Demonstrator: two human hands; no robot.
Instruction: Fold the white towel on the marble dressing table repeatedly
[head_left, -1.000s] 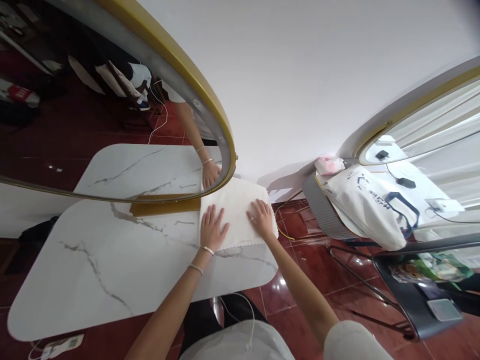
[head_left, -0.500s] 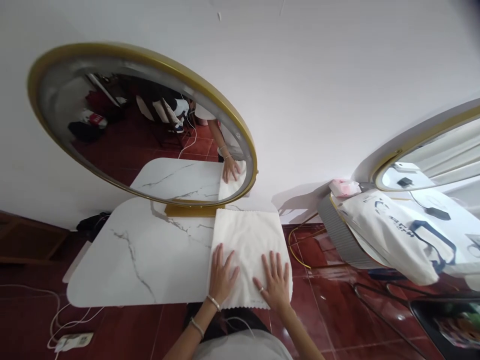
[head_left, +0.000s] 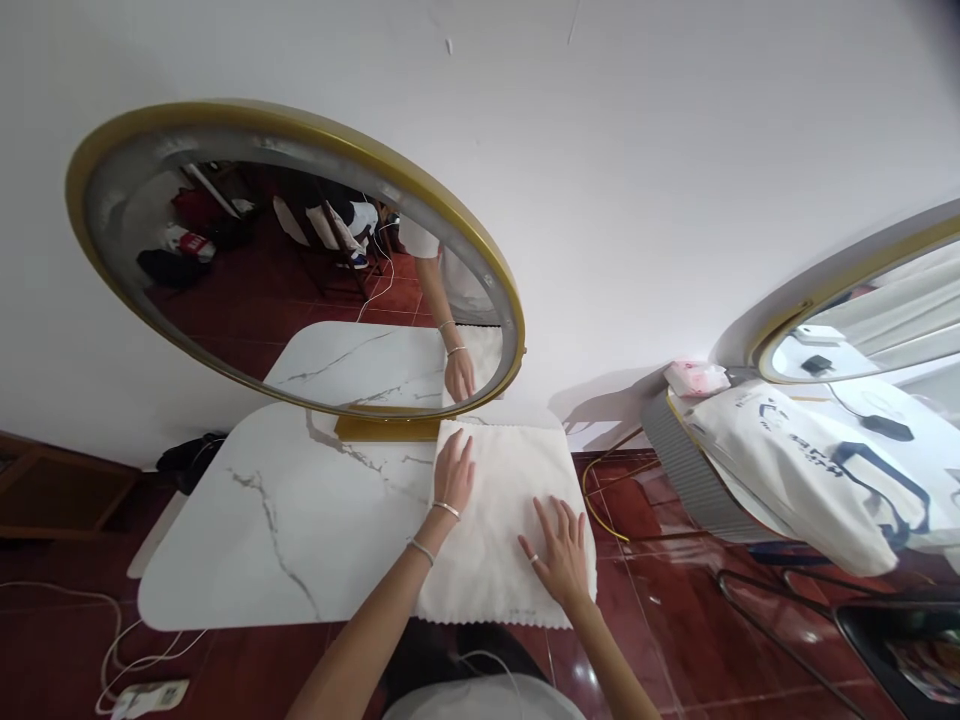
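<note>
A white cloth (head_left: 499, 545) with scalloped edges lies flat on the right end of the marble-patterned white table (head_left: 217, 540). Near its far left corner rests my left hand (head_left: 454, 472), fingers stretched out flat and pointing away from me. My right hand (head_left: 559, 550) lies on the cloth's right side with its fingers spread and a ring on one of them. Neither hand grips anything. Behind the cloth stands a round gold-framed mirror (head_left: 315, 370) on a gold base (head_left: 386, 429), and my left arm and the cloth are reflected in it.
To the right, a second table (head_left: 686, 470) carries a white cloth bag (head_left: 787, 470), a pink tissue pack (head_left: 696, 378) and a black adapter (head_left: 886, 428). Another gold-framed mirror (head_left: 862, 275) stands there. A power strip (head_left: 150, 697) with cables lies on the red tiled floor at lower left.
My left hand has slid away from me along the cloth's left side to its far corner. My right hand stays nearly in place on the right side. The view has shifted slightly.
</note>
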